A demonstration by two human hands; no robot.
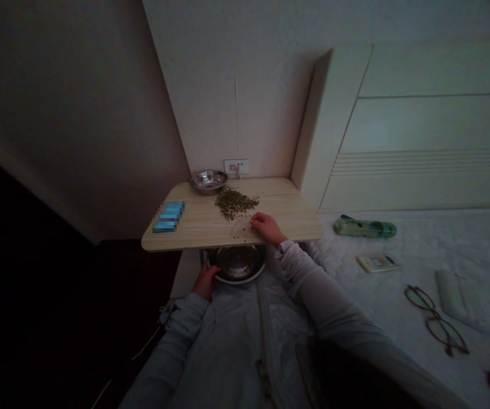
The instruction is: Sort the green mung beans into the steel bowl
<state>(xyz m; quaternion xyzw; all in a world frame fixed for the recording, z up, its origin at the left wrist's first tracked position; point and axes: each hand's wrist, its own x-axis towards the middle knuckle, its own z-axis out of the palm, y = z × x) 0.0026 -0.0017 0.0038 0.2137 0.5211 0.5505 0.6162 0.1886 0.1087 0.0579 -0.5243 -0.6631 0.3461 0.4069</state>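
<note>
A loose heap of small greenish beans (pixel 233 203), like mung beans, lies spread on the small wooden table (pixel 287 207). My right hand (pixel 267 227) is closed over the table just in front of the heap. Its fingertips pinch the side of a thin clear piece (pixel 240 229), faint and roundish, with a few stray beans near it. Below the table's front edge, my left hand (pixel 206 281) grips the left rim of a shiny metal bowl (pixel 238 264) over my lap. Some small specks show inside this bowl.
Another metal bowl (pixel 208 182) stands at the table's back left, near a wall socket (pixel 236 166). A blurred blue phone-like object (pixel 168 216) lies at the left. On the bed are a green bottle (pixel 364 227), a phone (pixel 378 262) and glasses (pixel 436 319).
</note>
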